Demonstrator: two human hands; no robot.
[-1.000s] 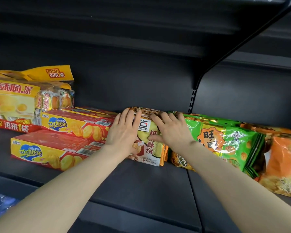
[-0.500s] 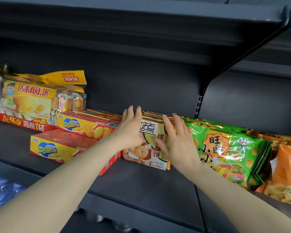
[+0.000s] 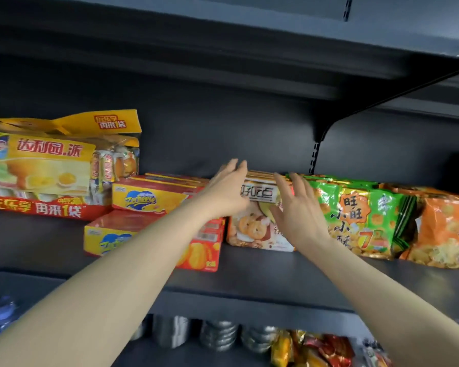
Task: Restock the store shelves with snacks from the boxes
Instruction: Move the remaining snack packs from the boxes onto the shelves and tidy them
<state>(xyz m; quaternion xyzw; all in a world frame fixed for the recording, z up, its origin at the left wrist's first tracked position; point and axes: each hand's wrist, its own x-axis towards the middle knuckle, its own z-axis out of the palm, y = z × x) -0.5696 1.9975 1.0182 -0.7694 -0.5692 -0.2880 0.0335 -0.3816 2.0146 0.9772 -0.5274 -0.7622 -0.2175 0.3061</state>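
A row of white-and-orange cookie packs (image 3: 252,229) stands upright on the dark shelf (image 3: 249,271), between red-and-yellow Zcheese boxes (image 3: 149,200) and green snack bags (image 3: 361,215). My left hand (image 3: 227,192) lies with straight fingers against the left side and top of the cookie packs. My right hand (image 3: 298,210) has its fingers spread in front of the packs' right side; whether it touches them I cannot tell. Neither hand grips anything.
Yellow pie bags (image 3: 51,165) sit at the far left, orange snack bags (image 3: 445,229) at the far right. A shelf bracket (image 3: 316,144) rises behind the green bags. Below the shelf are metal cans (image 3: 217,337) and colourful packets (image 3: 313,348).
My view has pulled back and tilted, showing the lower shelf. My right hand has lifted off the front of the packs and spread its fingers; the left hand stays at their left side.
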